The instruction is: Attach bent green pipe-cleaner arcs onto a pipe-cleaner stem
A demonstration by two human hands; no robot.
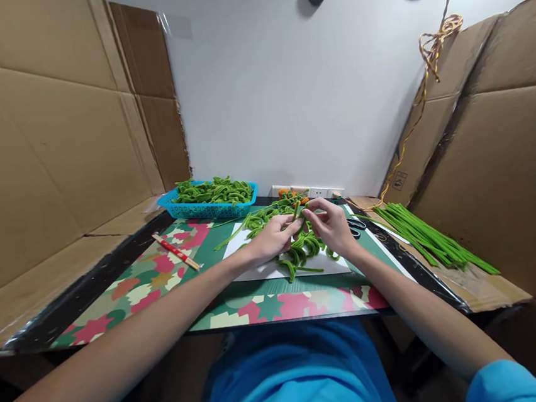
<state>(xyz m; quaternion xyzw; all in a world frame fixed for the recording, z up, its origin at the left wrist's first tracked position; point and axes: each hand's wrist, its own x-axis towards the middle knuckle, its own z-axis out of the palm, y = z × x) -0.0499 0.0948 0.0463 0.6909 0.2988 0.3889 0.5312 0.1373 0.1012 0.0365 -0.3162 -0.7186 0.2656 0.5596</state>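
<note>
Both my hands meet over a white sheet in the middle of the table. My left hand pinches a green pipe cleaner between thumb and fingers. Close against it, my right hand has its fingertips closed on the same green piece; the exact grip is partly hidden by the fingers. Below and behind the hands lie several curled green pipe cleaners, heaped loosely on the sheet. Black-handled scissors rest just right of my right hand, partly covered by it.
A blue basket full of curled green pieces stands back left. Red-wrapped chopsticks lie left. Straight green pipe cleaners are bundled at right. Orange-and-green items sit near a power strip. Cardboard walls flank the table.
</note>
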